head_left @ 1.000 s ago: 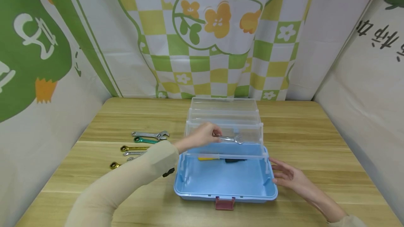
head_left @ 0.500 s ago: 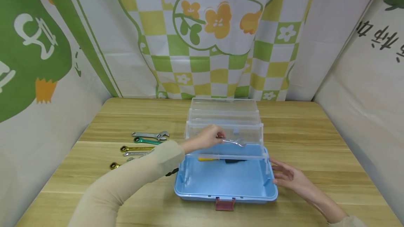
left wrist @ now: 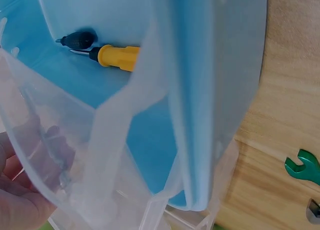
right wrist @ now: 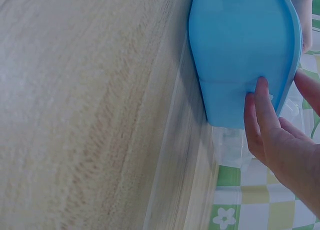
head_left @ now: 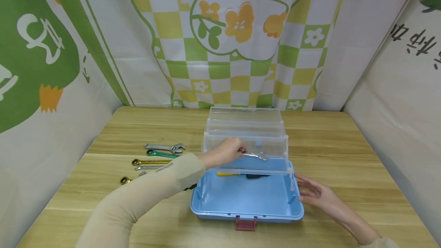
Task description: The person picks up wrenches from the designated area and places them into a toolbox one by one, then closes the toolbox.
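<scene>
- Blue plastic toolbox [head_left: 248, 200] stands open on the pale wood-grain table [head_left: 327, 137], its maroon plastic clasp [head_left: 245, 224] at six o'clock and its clear plastic trays [head_left: 245, 125] raised at twelve.
- The bare left hand [head_left: 225, 151], its grip pinching a shiny silver metal wrench [head_left: 256, 155], is at the lower clear tray; the wrench's free end points just past three o'clock. Whether that wrench touches the tray, I cannot tell.
- The bare right hand [head_left: 318, 196] is at the toolbox's three o'clock side, its grip spread, fingertips against the outer wall.
- Inside the toolbox, toward twelve o'clock, lie a yellow-handled screwdriver [left wrist: 117, 58] and a stubby black-handled tool [left wrist: 79, 40].
- Between nine and ten o'clock from the toolbox lie a silver adjustable wrench [head_left: 165, 147], a green metal wrench [head_left: 162, 153] and a gold-coloured ratchet wrench [head_left: 149, 162], among others partly behind the beige sleeve [head_left: 151, 190].
</scene>
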Available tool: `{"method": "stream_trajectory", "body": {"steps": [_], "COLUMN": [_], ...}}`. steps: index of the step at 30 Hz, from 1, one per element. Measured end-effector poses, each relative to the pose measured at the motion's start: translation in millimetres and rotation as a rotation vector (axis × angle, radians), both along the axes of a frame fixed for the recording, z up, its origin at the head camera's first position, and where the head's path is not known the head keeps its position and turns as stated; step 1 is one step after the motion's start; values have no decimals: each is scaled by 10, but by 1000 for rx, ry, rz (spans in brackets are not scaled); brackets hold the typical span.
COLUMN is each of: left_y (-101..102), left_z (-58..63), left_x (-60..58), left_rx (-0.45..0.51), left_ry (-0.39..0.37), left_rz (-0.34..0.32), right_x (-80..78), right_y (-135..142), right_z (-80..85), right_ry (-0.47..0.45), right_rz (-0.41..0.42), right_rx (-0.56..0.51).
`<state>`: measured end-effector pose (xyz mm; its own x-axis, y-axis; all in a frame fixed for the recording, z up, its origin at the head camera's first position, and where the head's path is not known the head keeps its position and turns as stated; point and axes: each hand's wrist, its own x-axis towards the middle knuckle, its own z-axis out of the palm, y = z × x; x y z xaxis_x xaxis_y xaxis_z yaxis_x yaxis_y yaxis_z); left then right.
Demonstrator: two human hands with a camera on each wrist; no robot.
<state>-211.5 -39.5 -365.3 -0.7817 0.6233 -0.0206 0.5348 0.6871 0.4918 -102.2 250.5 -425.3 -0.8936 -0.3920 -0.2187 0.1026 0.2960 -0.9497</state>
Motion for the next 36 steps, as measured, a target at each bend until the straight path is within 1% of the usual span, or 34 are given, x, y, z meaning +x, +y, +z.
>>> {"method": "stream_trajectory", "body": {"steps": [3, 8, 14, 23, 27, 30, 34, 36], "left_y": [8, 16, 18, 11, 16, 11, -6, -14], "left_z": [8, 3, -21, -25, -33, -44, -73, -85], "left_x": [13, 18, 9, 19, 13, 9, -8, -16], "left_rx": [-33, -55, -93, -107, -112, -136, -153, -149], "left_ry": [20, 45, 125, 176, 196, 213, 275, 290], "left_rz": [11, 32, 4, -12, -2, 0, -27, -37], "right_x": [2, 6, 5, 3, 12, 13, 13, 16], "right_y": [-2, -4, -1, 9, 5, 0, -8, -10], "right_z": [2, 8, 4, -13, -14, -16, -16, -17], "right_ry": [-1, 0, 2, 9, 35, 57, 69, 75], "right_rz": [-1, -3, -6, -5, 4, 20, 27, 28], "right_rx": [4, 7, 5, -5, -10, -21, -43, -49]}}
